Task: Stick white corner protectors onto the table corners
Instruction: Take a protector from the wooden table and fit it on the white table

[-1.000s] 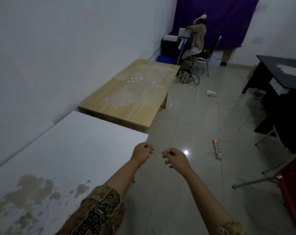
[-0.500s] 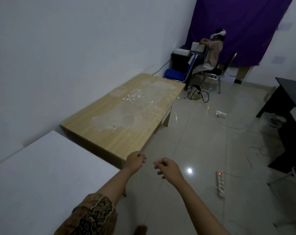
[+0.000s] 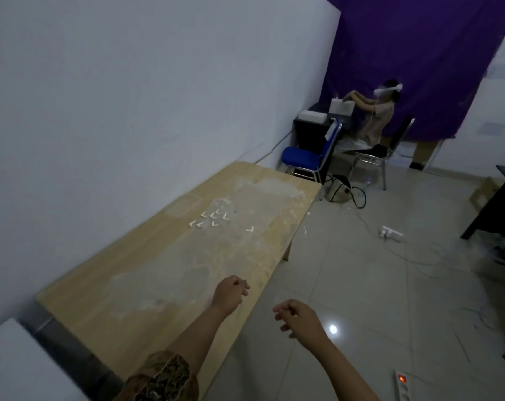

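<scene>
A long wooden table point(image 3: 147, 285) stands against the left wall, its top worn pale in patches. Several small white L-shaped corner protectors point(image 3: 213, 219) lie scattered on its far half, and one more protector point(image 3: 250, 229) lies a little apart to the right. My left hand point(image 3: 228, 293) hovers over the table's near right edge, fingers loosely curled, with nothing seen in it. My right hand point(image 3: 299, 318) hangs over the floor just right of the table, also loosely curled and holding nothing visible.
A white table point(image 3: 14, 366) fills the lower left corner. Beyond the wooden table stand a blue chair point(image 3: 303, 157) and a seated person point(image 3: 381, 111). Power strips point(image 3: 402, 386) and cables lie on the tiled floor. A black desk point(image 3: 503, 198) stands at right.
The view has moved forward past the white table toward the wooden one. Both hands kept their loose curl, and the left now hangs over the wooden table's edge.
</scene>
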`<state>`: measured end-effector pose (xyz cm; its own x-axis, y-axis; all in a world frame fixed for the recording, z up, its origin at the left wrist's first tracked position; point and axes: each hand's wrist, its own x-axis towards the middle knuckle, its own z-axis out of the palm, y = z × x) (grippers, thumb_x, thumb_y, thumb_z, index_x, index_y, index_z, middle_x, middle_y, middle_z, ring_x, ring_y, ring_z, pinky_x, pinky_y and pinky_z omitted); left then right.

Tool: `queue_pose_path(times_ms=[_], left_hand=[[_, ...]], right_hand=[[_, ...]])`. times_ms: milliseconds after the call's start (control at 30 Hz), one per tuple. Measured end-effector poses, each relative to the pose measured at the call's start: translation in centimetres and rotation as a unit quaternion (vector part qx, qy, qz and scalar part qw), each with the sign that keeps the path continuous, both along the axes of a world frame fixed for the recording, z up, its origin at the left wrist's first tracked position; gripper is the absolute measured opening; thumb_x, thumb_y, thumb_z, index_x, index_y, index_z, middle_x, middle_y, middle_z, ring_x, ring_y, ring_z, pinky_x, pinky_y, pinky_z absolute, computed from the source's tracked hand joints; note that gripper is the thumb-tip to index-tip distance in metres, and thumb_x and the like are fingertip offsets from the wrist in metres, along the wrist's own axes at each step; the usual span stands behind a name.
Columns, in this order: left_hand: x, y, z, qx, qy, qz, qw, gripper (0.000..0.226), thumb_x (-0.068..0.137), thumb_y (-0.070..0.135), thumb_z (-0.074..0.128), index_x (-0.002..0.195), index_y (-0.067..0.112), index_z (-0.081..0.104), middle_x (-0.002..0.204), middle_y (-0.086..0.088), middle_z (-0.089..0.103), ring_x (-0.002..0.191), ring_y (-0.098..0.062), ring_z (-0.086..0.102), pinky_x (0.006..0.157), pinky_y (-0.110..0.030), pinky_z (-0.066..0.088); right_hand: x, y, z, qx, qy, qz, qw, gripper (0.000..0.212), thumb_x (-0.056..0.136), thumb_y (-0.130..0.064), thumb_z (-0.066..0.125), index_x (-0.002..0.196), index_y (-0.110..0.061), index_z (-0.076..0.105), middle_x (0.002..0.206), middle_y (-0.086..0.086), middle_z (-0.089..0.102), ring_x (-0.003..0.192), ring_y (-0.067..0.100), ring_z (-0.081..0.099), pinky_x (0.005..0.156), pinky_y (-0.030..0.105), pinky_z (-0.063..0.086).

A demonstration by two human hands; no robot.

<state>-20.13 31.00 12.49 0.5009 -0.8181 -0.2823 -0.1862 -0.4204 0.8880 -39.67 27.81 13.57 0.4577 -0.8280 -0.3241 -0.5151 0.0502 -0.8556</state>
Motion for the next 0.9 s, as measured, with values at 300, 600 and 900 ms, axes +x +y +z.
queue_pose_path(times_ms=[300,600,900], left_hand=[[3.5,-13.8,-3.1,-0.008,0.013,0.081,0.997,0.030,0.095,0.005,0.047,0.068,0.010,0.058,0.063,-0.004,0.056,0.052,-0.013,0.047,0.042,-0.012,0.037],[4.7,-24.0,-5.6,0.016,0.047,0.226,0.973,0.029,0.095,0.007,0.049,0.067,0.009,0.059,0.061,-0.003,0.056,0.050,-0.013,0.047,0.044,-0.015,0.038],[8.8,-25.5,-9.5,0.083,0.012,0.348,0.934,0.022,0.090,0.009,0.053,0.069,0.012,0.059,0.071,-0.007,0.063,0.068,-0.021,0.057,0.064,-0.030,0.042]], right_hand=[[4.8,-18.2,-2.7,0.010,0.004,0.066,0.998,0.019,0.095,-0.011,0.049,0.089,-0.014,0.067,0.087,0.004,0.069,0.061,0.012,0.060,0.050,0.017,0.045],[9.4,-33.8,-4.6,0.024,0.055,0.201,0.978,0.020,0.092,-0.001,0.049,0.086,-0.008,0.066,0.082,0.010,0.067,0.058,0.011,0.055,0.043,0.011,0.040],[18.3,-38.9,-7.9,0.045,0.069,0.319,0.944,0.026,0.085,0.004,0.051,0.074,-0.016,0.063,0.067,0.002,0.064,0.039,0.000,0.049,0.040,0.012,0.036]])
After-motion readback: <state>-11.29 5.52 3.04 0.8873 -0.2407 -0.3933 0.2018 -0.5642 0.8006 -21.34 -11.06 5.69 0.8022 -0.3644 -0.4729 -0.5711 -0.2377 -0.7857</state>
